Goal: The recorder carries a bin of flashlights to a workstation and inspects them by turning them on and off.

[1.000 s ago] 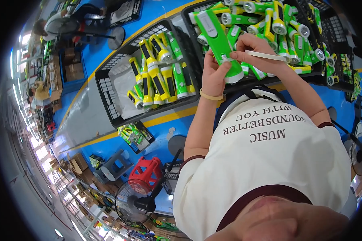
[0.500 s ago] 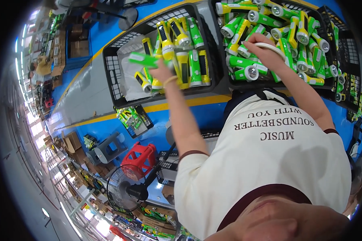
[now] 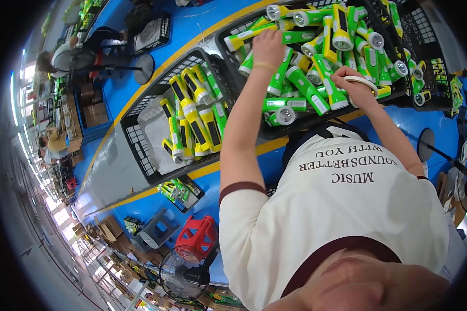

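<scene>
Had long green and yellow plastic flashlights [image 3: 307, 89] heaped in a black latticed plastic crate [image 3: 267, 130], between one and two o'clock from the middle of the view. Reached into the heap's left side, just past twelve, with the bare left hand [image 3: 269, 49], back upward and with fingertips out of sight; could not tell whether gripping a flashlight. Held the bare right hand [image 3: 355, 88] half-curled at two, by the heap's near edge, with a thin white ring [image 3: 367, 82] across its back; could not tell whether touching anything. Saw more flashlights toward ten, in a second black latticed crate [image 3: 137, 142] over a whitish sheet [image 3: 155, 129], partly blocked by the left forearm [image 3: 241, 129]. Noticed a red plastic stool [image 3: 196, 230] near seven, partly hidden behind a black round-caged fan [image 3: 184, 274], and a grey plastic stool [image 3: 158, 230] between seven and eight.
</scene>
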`<state>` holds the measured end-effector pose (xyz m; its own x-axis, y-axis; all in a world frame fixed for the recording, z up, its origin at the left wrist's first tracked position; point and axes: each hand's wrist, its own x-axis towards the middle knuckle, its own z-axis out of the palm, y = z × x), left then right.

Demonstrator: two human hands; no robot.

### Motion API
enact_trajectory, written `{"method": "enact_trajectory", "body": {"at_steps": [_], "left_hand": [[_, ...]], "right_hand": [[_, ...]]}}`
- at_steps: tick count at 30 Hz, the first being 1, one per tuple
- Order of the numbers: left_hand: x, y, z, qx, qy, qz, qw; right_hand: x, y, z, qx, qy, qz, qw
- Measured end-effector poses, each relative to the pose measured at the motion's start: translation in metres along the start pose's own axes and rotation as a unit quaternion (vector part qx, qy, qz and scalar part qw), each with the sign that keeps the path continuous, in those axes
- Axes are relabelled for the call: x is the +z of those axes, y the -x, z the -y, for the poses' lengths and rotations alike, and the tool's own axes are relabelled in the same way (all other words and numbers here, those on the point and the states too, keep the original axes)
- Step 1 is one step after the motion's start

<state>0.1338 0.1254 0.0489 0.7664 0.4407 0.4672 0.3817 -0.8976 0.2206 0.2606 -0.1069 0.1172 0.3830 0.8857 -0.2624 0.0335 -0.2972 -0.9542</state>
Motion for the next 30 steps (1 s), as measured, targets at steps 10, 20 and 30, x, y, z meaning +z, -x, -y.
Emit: {"method": "enact_trajectory", "body": {"at_steps": [10, 20, 30], "left_hand": [[-0.001, -0.050, 0.002, -0.269, 0.161, 0.475, 0.822], [-0.092, 0.033, -0.131, -0.291, 0.689, -0.045, 0.662], [-0.115, 0.088, -0.116, -0.314, 0.630, -0.178, 0.687]], "right_hand": [[-0.046, 0.008, -0.002, 0.000, -0.100, -0.022, 0.995], [0.008, -0.002, 0.068, -0.028, -0.185, 0.174, 0.967], [0.063, 0.002, 0.073, -0.069, 0.063, 0.143, 0.985]]}}
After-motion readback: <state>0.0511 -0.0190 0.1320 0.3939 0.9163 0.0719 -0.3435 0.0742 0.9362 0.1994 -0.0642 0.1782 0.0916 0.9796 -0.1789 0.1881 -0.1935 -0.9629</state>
